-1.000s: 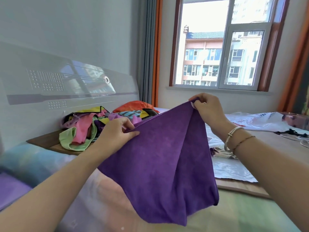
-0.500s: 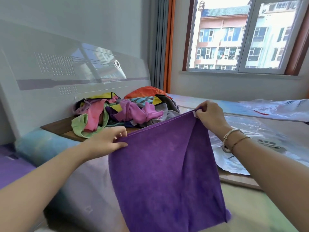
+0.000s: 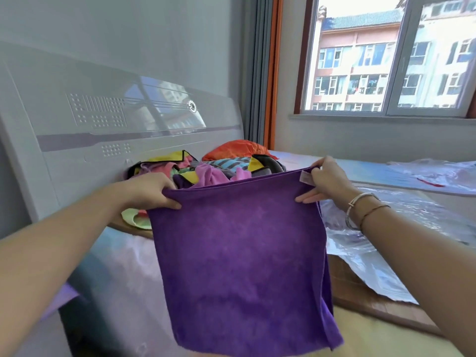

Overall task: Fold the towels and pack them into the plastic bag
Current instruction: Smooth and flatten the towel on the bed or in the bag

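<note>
A purple towel [image 3: 242,258] hangs flat in front of me, stretched by its top edge. My left hand [image 3: 152,190] pinches its top left corner. At the top right corner, beside a small label, my right hand [image 3: 325,181] grips the cloth. Behind the towel a heap of several colourful towels [image 3: 206,168] lies on a wooden board against the headboard. To the right of the towel, a clear plastic bag [image 3: 401,228] lies flat on the board, partly hidden behind my right forearm.
A grey headboard [image 3: 108,130] stands along the left. A second plastic bag [image 3: 438,173] lies further back right on the bed. A window [image 3: 386,55] with orange curtains fills the far wall. The wooden board's edge [image 3: 373,305] runs under the bag.
My hands have drawn apart and pulled the purple towel's top edge taut, so its hanging fold has opened into a flat sheet. The view has shifted lower and closer.
</note>
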